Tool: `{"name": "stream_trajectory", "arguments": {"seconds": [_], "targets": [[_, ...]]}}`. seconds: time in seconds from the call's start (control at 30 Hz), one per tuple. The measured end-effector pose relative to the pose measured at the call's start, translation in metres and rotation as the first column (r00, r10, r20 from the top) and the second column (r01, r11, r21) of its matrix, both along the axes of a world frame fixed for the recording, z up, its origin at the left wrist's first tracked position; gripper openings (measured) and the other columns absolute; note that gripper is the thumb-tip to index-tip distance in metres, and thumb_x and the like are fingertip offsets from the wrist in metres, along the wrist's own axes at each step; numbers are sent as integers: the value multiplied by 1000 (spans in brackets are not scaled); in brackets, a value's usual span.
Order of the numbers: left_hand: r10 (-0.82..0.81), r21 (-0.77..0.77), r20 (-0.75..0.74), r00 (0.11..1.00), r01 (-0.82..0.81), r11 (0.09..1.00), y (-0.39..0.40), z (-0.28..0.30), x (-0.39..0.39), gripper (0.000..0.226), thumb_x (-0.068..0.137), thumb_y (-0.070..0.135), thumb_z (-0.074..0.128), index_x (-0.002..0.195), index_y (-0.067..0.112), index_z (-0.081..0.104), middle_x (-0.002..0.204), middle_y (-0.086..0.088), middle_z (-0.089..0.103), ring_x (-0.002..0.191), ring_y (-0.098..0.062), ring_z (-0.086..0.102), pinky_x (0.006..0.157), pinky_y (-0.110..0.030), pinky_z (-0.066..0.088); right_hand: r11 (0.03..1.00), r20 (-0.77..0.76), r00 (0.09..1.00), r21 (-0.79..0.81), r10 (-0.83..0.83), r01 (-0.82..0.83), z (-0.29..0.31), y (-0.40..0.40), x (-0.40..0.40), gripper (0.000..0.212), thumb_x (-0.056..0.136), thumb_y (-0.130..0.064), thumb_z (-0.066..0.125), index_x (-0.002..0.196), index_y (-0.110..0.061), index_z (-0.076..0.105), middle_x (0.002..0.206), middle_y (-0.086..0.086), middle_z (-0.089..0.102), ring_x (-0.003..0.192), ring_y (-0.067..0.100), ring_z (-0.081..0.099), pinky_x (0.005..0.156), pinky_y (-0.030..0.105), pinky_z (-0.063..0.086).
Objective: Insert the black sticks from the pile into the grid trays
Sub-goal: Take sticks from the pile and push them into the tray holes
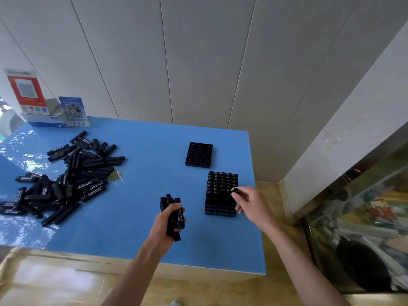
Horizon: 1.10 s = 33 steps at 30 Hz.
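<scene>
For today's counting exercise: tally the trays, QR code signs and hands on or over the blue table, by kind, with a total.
Black plastic grid trays: 2, one empty, one part-filled
Standing QR code signs: 2, red, blue
Hands: 2, left hand, right hand
Total: 6

Black sticks (66,177) with white lettering on a blue surface (143,151); black grid trays (199,154); red-and-white (25,91) and blue QR signs (74,110); grey wall panels (198,58).

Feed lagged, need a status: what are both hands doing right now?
Left hand: grips a bundle of black sticks above the table.
Right hand: pinches one stick at the near grid tray.
</scene>
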<state>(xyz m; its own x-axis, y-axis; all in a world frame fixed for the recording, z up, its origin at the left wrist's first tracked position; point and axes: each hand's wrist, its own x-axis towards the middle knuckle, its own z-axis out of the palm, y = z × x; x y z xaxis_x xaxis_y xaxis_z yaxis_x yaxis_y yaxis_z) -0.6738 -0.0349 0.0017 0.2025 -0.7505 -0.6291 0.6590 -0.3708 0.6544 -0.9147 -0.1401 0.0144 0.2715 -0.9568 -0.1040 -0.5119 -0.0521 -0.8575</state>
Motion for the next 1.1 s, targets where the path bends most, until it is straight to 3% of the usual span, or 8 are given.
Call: {"name": "stream_trajectory", "arguments": {"seconds": [0.1,0.2,0.33,0.43,0.53,0.73,0.93,1.1], "targets": [[-4,-6,9,1000,4,1000,0,1,1,26,91,13,67,113,4,56,87,-9,62,60,-17,54,39,-22,38,998,-97,995,-45,35,-39,-2,-2,0,20,98,-21,62,114,-13,70,95,4,59,67,16,66,61,28,58],[-2,-11,13,1000,2,1000,-1,2,2,26,91,12,67,113,3,56,87,-9,62,59,-17,54,39,-22,38,995,-158,987,-100,13,-29,0,-4,0,3,91,-17,67,91,-19,70,81,-4,61,64,9,59,63,29,54],[-5,-15,29,1000,6,1000,-1,2,4,27,91,12,67,114,3,56,86,-9,62,59,-17,54,40,-22,39,994,-140,990,-106,-7,-8,3,-6,-1,13,87,-13,67,84,-22,59,58,3,53,51,11,47,52,22,41],[-9,-14,44,999,9,1000,-1,3,5,27,91,12,67,114,2,57,85,-9,63,59,-17,55,41,-23,39,1000,-31,999,-20,-7,6,4,-8,0,3,91,-13,71,91,-14,68,64,10,67,53,20,67,53,29,55],[-9,-15,50,999,10,1000,-2,2,6,26,91,12,66,113,2,56,86,-10,62,59,-17,55,41,-23,39,996,49,999,83,17,-21,4,-11,-1,15,92,-9,70,107,-5,67,78,12,73,66,24,73,64,37,63],[3,-3,47,999,-2,1000,-3,1,7,26,90,11,67,112,1,57,85,-10,62,57,-18,55,41,-23,38,986,-159,986,-144,57,-80,-5,-11,1,17,85,-16,80,100,-9,76,67,-2,69,57,6,67,62,18,57],[-12,-8,65,998,13,1000,-4,2,6,27,90,10,67,113,0,56,83,-10,64,57,-18,55,41,-23,39,963,-273,958,-224,86,-151,-18,-15,10,18,88,-12,76,105,-6,75,73,0,73,66,7,70,72,32,60],[-16,1,71,997,16,1000,-2,1,5,26,90,11,68,111,1,57,83,-9,64,58,-19,55,42,-24,40,959,-336,935,-206,115,-193,-24,-12,17,26,90,-14,74,115,-10,72,93,4,74,80,9,70,81,22,57]]}}
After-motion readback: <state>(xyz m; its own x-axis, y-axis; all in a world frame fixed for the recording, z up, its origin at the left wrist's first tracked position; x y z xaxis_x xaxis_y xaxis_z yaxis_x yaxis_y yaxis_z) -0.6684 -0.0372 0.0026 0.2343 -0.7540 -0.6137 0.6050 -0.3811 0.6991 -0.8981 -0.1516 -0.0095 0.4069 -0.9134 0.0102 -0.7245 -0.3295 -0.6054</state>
